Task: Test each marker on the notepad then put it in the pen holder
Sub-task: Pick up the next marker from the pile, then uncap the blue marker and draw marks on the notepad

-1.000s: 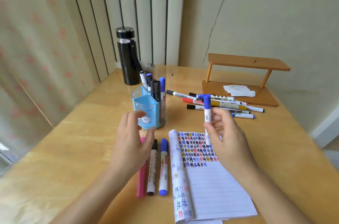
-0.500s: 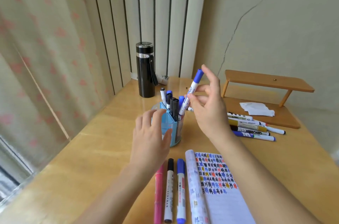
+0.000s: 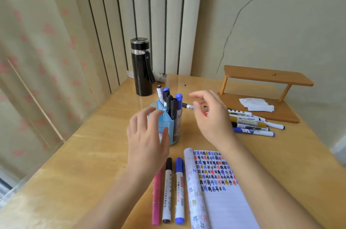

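The fingers of my left hand [image 3: 148, 140] are spread and relaxed, gripping nothing, just in front of the blue pen holder [image 3: 169, 125]; I cannot tell whether they touch it. My right hand [image 3: 213, 118] hovers to the holder's right, fingers loosely curled and empty. The holder stands upright on the wooden surface [image 3: 84, 153] with several capped markers [image 3: 171, 101] in it, more loose markers [image 3: 250, 123] lie to the right beyond my right hand, and three markers [image 3: 168, 187] lie side by side near me, just left of the open notepad [image 3: 224, 200] with its coloured scribbles
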